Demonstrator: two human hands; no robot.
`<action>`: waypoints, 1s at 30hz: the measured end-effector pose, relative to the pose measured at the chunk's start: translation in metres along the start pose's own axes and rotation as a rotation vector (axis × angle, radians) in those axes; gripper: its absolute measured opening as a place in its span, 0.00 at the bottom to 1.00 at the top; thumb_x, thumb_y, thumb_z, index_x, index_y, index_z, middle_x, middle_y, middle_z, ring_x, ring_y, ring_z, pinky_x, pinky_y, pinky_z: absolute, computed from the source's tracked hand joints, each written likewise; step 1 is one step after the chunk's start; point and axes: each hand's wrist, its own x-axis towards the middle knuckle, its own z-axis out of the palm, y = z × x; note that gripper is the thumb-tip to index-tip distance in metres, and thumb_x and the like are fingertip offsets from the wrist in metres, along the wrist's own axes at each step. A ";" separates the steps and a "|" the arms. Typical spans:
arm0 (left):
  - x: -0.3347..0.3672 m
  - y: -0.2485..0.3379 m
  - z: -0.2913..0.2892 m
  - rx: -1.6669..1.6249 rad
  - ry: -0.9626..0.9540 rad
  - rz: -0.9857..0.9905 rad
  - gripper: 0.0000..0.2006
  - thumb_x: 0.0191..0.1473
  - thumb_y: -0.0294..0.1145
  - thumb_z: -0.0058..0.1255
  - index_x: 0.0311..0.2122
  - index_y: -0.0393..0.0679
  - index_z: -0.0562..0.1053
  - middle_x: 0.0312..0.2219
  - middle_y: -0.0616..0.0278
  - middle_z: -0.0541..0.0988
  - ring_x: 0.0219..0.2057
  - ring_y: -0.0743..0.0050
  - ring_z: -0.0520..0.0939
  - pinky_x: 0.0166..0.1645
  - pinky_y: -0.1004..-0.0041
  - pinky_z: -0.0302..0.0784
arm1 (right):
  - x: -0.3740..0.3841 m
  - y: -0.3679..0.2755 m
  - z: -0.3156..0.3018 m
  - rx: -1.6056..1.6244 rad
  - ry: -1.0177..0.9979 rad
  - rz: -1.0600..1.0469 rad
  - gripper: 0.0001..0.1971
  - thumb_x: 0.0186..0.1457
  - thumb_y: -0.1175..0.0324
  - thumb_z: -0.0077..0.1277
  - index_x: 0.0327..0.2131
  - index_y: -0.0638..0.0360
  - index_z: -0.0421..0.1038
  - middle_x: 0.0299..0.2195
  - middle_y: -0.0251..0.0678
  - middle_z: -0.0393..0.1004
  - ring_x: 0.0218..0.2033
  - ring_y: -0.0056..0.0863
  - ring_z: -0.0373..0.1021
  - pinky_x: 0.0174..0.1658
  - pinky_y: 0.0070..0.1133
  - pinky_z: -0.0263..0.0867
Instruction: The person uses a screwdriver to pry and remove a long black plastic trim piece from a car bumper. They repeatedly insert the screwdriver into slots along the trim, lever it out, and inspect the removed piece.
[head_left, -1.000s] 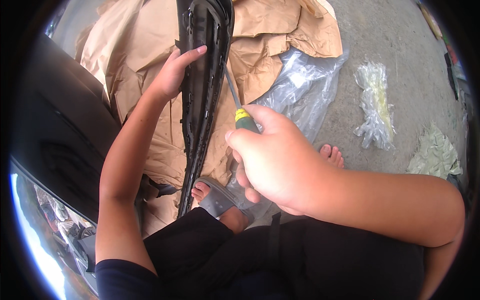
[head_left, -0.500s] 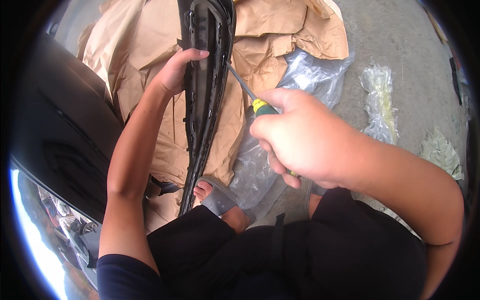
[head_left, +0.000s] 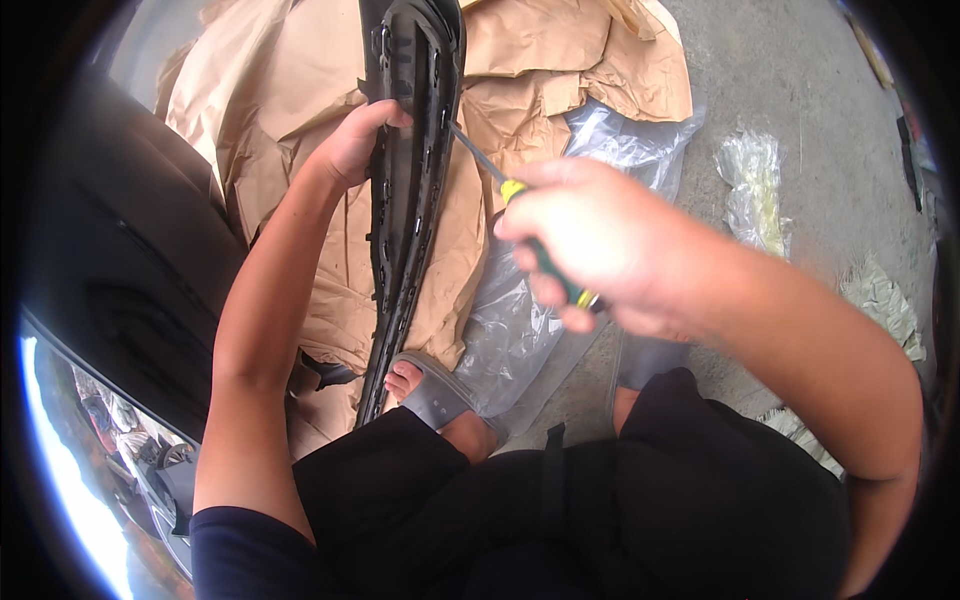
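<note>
A long black plastic trim piece (head_left: 404,200), wide at the far end and tapering toward me, has rows of small metal-looking clips along its edges. My left hand (head_left: 352,145) grips its left edge, with the thumb over the front face and the other fingers hidden behind. In my right hand (head_left: 605,230) is a screwdriver (head_left: 514,190) with a green and yellow handle. Its thin shaft points up and left, and the tip meets the right edge of the trim by a clip. The right hand is somewhat blurred.
Crumpled brown paper (head_left: 300,90) lies beneath and around the trim. Clear plastic sheeting (head_left: 510,330) and a crumpled plastic wrapper (head_left: 755,195) are on the concrete floor (head_left: 740,60). A large dark panel (head_left: 140,250) stands at left. My sandalled foot (head_left: 430,385) is near the trim's narrow end.
My right hand has turned a little and shifted slightly left, exposing more of the handle's lower end. The screwdriver tip stays at the trim's right edge. My left hand keeps its grip.
</note>
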 end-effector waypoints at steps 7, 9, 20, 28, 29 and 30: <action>-0.005 0.005 0.005 0.044 -0.036 0.083 0.31 0.50 0.40 0.46 0.56 0.31 0.75 0.47 0.47 0.85 0.44 0.57 0.88 0.55 0.60 0.85 | 0.000 0.039 0.029 0.159 -0.001 -0.073 0.32 0.66 0.71 0.47 0.70 0.70 0.53 0.31 0.34 0.68 0.23 0.25 0.68 0.19 0.25 0.63; -0.005 0.004 0.004 0.010 -0.030 0.092 0.30 0.51 0.40 0.45 0.56 0.31 0.75 0.46 0.47 0.85 0.44 0.58 0.88 0.54 0.60 0.85 | -0.003 0.036 0.031 0.127 0.023 -0.067 0.32 0.66 0.71 0.47 0.71 0.70 0.52 0.31 0.34 0.68 0.23 0.24 0.67 0.19 0.25 0.63; -0.004 0.003 0.006 0.008 0.018 0.074 0.29 0.50 0.40 0.48 0.55 0.33 0.77 0.44 0.51 0.86 0.42 0.61 0.88 0.53 0.61 0.85 | -0.005 0.028 0.031 0.171 0.021 -0.063 0.30 0.66 0.71 0.48 0.69 0.65 0.56 0.31 0.33 0.68 0.23 0.23 0.67 0.19 0.25 0.62; -0.010 0.009 0.017 -0.072 -0.003 0.036 0.21 0.54 0.39 0.57 0.49 0.36 0.78 0.37 0.54 0.84 0.35 0.64 0.86 0.44 0.64 0.86 | -0.014 0.024 0.000 -0.176 0.110 -0.008 0.35 0.67 0.69 0.49 0.73 0.69 0.49 0.28 0.33 0.68 0.18 0.25 0.65 0.16 0.25 0.59; -0.010 0.008 0.017 -0.051 -0.014 0.064 0.21 0.54 0.39 0.57 0.48 0.36 0.78 0.37 0.54 0.83 0.35 0.64 0.86 0.44 0.64 0.86 | -0.018 0.026 -0.002 -0.195 0.099 -0.033 0.34 0.68 0.69 0.49 0.72 0.69 0.50 0.28 0.33 0.68 0.18 0.25 0.66 0.16 0.24 0.59; -0.009 0.006 0.017 -0.053 0.006 0.080 0.20 0.54 0.39 0.57 0.48 0.36 0.77 0.38 0.54 0.83 0.35 0.64 0.86 0.44 0.64 0.86 | -0.024 0.025 -0.004 -0.229 0.123 -0.010 0.34 0.68 0.68 0.49 0.72 0.69 0.50 0.28 0.33 0.68 0.18 0.25 0.66 0.16 0.24 0.59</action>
